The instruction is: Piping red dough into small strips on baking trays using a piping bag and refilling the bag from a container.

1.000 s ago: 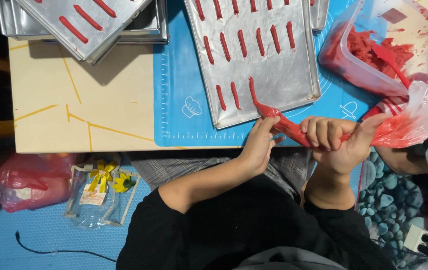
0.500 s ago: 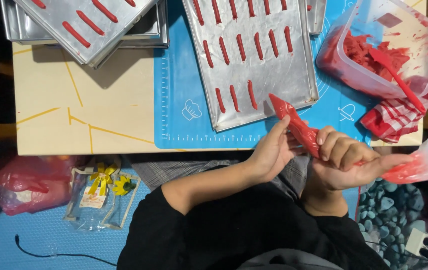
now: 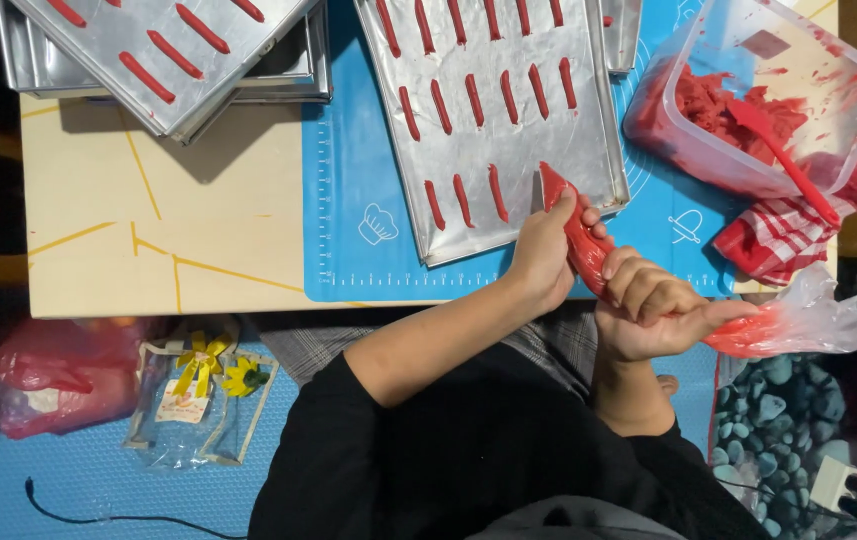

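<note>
Hands are both gripping a red-filled piping bag (image 3: pixel 588 245). Left hand (image 3: pixel 546 255) is curling closed around the bag's front part near the tip, thumb and fingers wrapping it. Right hand (image 3: pixel 658 315) is fisting tight around the bag's rear, where the clear plastic tail (image 3: pixel 818 320) is trailing off to the right. Bag's long axis is running diagonally, tip pointing up-left and reaching the lower right part of the foil-lined baking tray (image 3: pixel 568 150), just beside the last red piped strips (image 3: pixel 463 200). Tray is lying on a blue baking mat (image 3: pixel 348 200) on the pale wooden surface (image 3: pixel 148 230). Clear plastic tub (image 3: pixel 848 80) of red batter with a red spatula (image 3: pixel 783 160) is sitting right of the tray, a red checked cloth (image 3: pixel 788 235) just below it. More trays with strips (image 3: pixel 168 60) are stacking at upper left. Nothing is blocking the tip.
</note>
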